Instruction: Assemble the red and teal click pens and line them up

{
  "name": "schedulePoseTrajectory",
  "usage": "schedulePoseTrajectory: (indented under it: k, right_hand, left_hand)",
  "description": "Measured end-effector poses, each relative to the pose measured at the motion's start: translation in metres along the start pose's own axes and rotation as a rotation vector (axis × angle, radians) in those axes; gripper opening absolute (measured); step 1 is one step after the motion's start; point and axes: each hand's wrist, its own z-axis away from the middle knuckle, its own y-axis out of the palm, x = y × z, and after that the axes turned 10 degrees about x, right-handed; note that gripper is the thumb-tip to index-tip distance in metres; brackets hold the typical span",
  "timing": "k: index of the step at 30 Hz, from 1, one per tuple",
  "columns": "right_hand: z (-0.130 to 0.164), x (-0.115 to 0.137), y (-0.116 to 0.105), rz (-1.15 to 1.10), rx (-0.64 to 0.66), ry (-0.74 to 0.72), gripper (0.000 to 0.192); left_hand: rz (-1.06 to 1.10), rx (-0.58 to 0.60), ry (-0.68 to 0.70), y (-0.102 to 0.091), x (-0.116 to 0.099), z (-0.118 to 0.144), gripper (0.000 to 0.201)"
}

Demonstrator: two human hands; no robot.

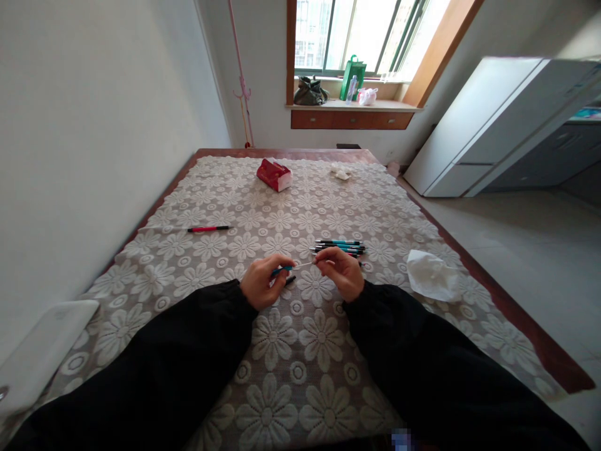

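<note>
My left hand [261, 282] grips a teal pen barrel [282, 270] just above the lace tablecloth [282, 351]. My right hand [340, 271] pinches the thin white refill [306, 265] that sticks out of the barrel toward it. A small dark pen part [290, 280] lies under my left fingers. Just beyond my right hand, a bundle of several teal and dark pens [339, 247] rests on the cloth. A single red pen [208, 229] lies apart at the left.
A crumpled white tissue [432, 275] lies to the right of my hands. A red tissue pack [274, 174] and a small white wad [341, 171] sit at the far end. A white board [44, 351] leans at the near left. The wall runs along the left.
</note>
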Motion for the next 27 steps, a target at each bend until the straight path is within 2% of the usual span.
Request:
schedulePoseTrajectory:
  k: [4, 7, 9, 12, 15, 19, 22, 25, 27]
  right_hand:
    - [0.001, -0.004, 0.000, 0.050, 0.102, 0.007, 0.029]
    - [0.002, -0.003, 0.002, 0.170, 0.183, -0.015, 0.031]
    - [0.003, -0.001, 0.004, 0.350, 0.256, -0.084, 0.030]
    - [0.008, 0.001, 0.009, 0.672, 0.461, -0.235, 0.045]
    - [0.011, 0.000, 0.014, 0.897, 0.614, -0.294, 0.053]
    - [0.011, -0.002, 0.013, 1.018, 0.617, -0.303, 0.034]
    - [0.010, -0.001, 0.011, 1.059, 0.616, -0.303, 0.038]
    - [0.010, 0.002, 0.011, 0.975, 0.547, -0.284, 0.036]
    - [0.010, 0.005, 0.011, 0.813, 0.436, -0.240, 0.028]
  left_hand:
    - [0.014, -0.011, 0.008, -0.001, -0.001, 0.001, 0.019]
    - [0.077, -0.085, 0.039, -0.001, -0.001, 0.003, 0.021]
    - [0.113, -0.124, 0.063, -0.001, 0.001, 0.003, 0.022]
    - [0.119, -0.123, 0.079, 0.001, 0.003, 0.003, 0.020]
    - [0.120, -0.127, 0.094, 0.002, 0.005, 0.002, 0.020]
    - [0.118, -0.103, 0.086, 0.004, 0.006, 0.001, 0.020]
    - [0.108, -0.086, 0.059, 0.005, 0.007, 0.001, 0.021]
    - [0.118, -0.085, 0.053, 0.004, 0.007, 0.001, 0.021]
    - [0.129, -0.081, 0.056, 0.004, 0.007, 0.001, 0.020]
